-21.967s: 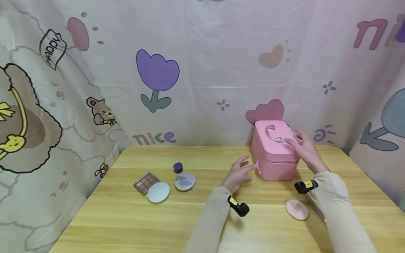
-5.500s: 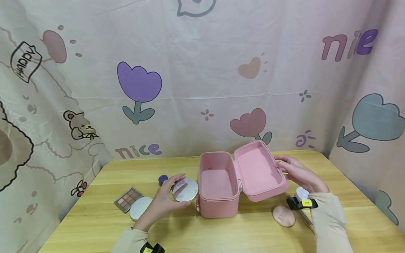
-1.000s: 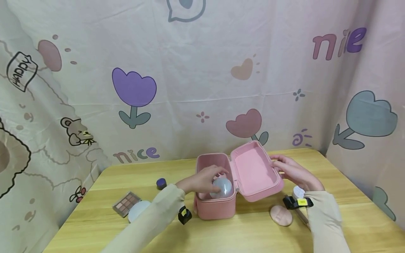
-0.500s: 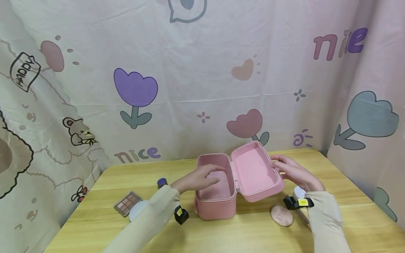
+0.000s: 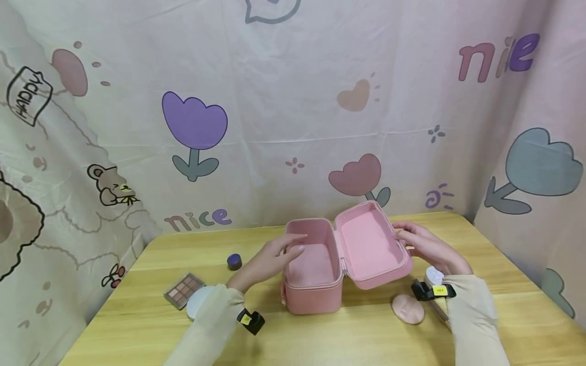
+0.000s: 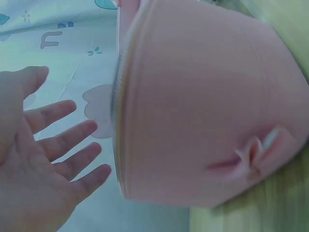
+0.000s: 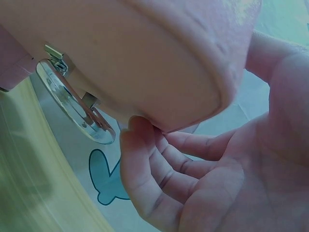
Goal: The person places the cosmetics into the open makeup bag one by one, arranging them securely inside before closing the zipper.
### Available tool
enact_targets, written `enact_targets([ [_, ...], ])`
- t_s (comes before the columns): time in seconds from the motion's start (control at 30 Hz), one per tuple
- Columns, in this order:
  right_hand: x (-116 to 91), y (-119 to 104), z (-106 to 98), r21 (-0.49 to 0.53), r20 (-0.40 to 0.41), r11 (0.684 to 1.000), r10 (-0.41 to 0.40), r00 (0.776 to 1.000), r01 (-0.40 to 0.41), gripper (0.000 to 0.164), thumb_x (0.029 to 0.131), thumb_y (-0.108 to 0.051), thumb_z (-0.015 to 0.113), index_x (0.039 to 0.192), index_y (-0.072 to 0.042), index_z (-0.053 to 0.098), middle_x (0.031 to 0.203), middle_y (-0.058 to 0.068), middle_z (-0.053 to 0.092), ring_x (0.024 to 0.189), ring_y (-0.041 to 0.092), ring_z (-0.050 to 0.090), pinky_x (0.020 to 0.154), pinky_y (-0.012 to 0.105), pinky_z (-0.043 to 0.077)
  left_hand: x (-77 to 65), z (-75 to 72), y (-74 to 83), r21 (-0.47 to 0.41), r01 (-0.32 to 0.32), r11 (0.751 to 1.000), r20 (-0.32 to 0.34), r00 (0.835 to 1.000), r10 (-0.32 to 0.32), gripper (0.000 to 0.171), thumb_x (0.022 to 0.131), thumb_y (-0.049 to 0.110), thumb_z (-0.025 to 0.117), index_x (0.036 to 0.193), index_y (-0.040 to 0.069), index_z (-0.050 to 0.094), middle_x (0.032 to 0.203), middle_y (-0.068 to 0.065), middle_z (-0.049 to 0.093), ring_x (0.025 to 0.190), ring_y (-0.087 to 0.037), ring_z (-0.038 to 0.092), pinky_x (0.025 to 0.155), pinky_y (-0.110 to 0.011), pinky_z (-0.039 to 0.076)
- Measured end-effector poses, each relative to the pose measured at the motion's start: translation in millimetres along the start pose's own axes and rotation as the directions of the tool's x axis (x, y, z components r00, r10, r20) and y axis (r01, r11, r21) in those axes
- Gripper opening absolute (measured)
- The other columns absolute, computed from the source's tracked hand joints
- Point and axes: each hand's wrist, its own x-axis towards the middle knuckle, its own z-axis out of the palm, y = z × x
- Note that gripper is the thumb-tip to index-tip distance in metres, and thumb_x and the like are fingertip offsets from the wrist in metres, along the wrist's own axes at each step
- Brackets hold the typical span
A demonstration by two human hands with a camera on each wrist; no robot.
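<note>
A pink makeup case [image 5: 313,301] stands on the table with its lid [image 5: 372,245] tilted out to the right. My left hand [image 5: 270,260] is over the case's left rim, fingers spread and holding nothing. In the left wrist view the same hand [image 6: 43,164] hovers beside the case wall [image 6: 193,96], where a bow-like tab shows. With curled fingers, my right hand [image 5: 428,246] grips the lid's outer edge. In the right wrist view, fingertips [image 7: 140,128] bend over that edge, near the silver handle [image 7: 72,104]. Inside the case only bare pink lining shows; its near part is hidden.
To the left lie an eyeshadow palette [image 5: 184,290], a white round compact [image 5: 197,302] partly behind the sleeve, and a small purple jar [image 5: 234,262]. To the right are a pink powder puff [image 5: 408,309], a small white round item [image 5: 433,276] and a slim handle [image 5: 440,314].
The left hand carried a round printed compact into the case, let it go, and has drawn back leftward; the compact is out of sight. The case was earlier closed. The right hand keeps its hold.
</note>
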Motion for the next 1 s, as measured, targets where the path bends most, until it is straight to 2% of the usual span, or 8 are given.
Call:
enact_targets([
  [0.07,0,0,0,-0.004,-0.001,1.0,0.004,1.0,-0.004,0.056,0.1,-0.02,0.044,0.138,0.017,0.026,0.118,0.021,0.051,0.094,0.017,0.055,0.081,0.034,0.05,-3.9,0.2,-0.7,0.005,-0.01,1.0,-0.018,1.0,0.01,0.044,0.101,0.029,0.048,0.139,0.008,0.051,0.109,-0.004,0.06,0.094,-0.02,0.051,0.08,-0.039,0.045],
  [0.17,0,0,0,-0.009,-0.002,1.0,0.006,1.0,-0.006,0.056,0.1,-0.02,0.044,0.138,0.017,0.026,0.118,0.021,0.051,0.095,0.017,0.056,0.081,0.034,0.05,-10.5,1.1,-2.2,-0.009,-0.009,1.0,-0.058,0.998,0.009,0.043,0.102,0.026,0.048,0.141,0.009,0.049,0.126,-0.007,0.058,0.112,-0.024,0.052,0.094,-0.045,0.044],
  [0.3,0,0,1,-0.014,-0.003,1.0,0.005,1.0,-0.006,0.056,0.1,-0.02,0.044,0.138,0.017,0.026,0.119,0.022,0.051,0.095,0.017,0.056,0.082,0.034,0.05,-20.8,1.7,-6.3,-0.037,0.016,0.999,-0.126,0.992,-0.021,0.042,0.102,0.026,0.048,0.141,0.01,0.05,0.144,-0.009,0.047,0.134,-0.029,0.039,0.106,-0.051,0.032],
  [0.43,1,0,2,-0.015,0.001,1.0,0.006,1.0,-0.006,0.055,0.1,-0.02,0.044,0.138,0.017,0.026,0.119,0.022,0.051,0.095,0.016,0.055,0.082,0.034,0.05,-29.7,0.0,-13.5,-0.061,-0.013,0.998,-0.177,0.984,0.002,0.043,0.104,0.028,0.039,0.141,0.009,0.049,0.145,-0.013,0.045,0.136,-0.031,0.036,0.107,-0.053,0.029],
  [0.53,1,0,2,-0.014,0.006,1.0,0.004,1.0,-0.004,0.055,0.101,-0.02,0.044,0.138,0.016,0.026,0.12,0.022,0.05,0.095,0.016,0.055,0.082,0.033,0.05,-34.8,-2.4,-18.1,-0.099,-0.099,0.99,-0.215,0.974,0.076,0.05,0.106,0.03,0.026,0.141,0.003,0.047,0.145,-0.017,0.044,0.135,-0.035,0.036,0.107,-0.057,0.028],
  [0.7,0,0,2,-0.018,0.01,1.0,0.003,1.0,-0.003,0.055,0.101,-0.02,0.044,0.139,0.015,0.025,0.124,0.024,0.048,0.097,0.017,0.055,0.082,0.034,0.05,-41.4,-6.7,-25.4,-0.26,-0.24,0.935,-0.234,0.955,0.18,0.073,0.103,0.044,0.004,0.144,-0.003,0.04,0.148,-0.021,0.038,0.135,-0.042,0.031,0.104,-0.067,0.019],
  [0.8,-1,0,1,-0.021,0.008,1.0,0.006,1.0,-0.006,0.056,0.101,-0.021,0.044,0.139,0.015,0.025,0.125,0.025,0.047,0.098,0.018,0.055,0.083,0.034,0.05,-44.3,-9.4,-28.8,-0.333,-0.248,0.91,-0.227,0.957,0.178,0.082,0.099,0.053,-0.002,0.146,-0.002,0.036,0.151,-0.021,0.033,0.136,-0.044,0.026,0.101,-0.072,0.01],
  [1.0,-1,0,0,-0.026,0.008,1.0,0.007,1.0,-0.007,0.056,0.101,-0.022,0.044,0.14,0.014,0.025,0.126,0.026,0.046,0.099,0.019,0.055,0.083,0.034,0.05,-50.7,-16.7,-31.0,-0.318,-0.234,0.919,-0.232,0.959,0.164,0.085,0.096,0.058,-0.005,0.149,0.005,0.034,0.155,-0.015,0.028,0.139,-0.046,0.018,0.095,-0.079,0.001],
])
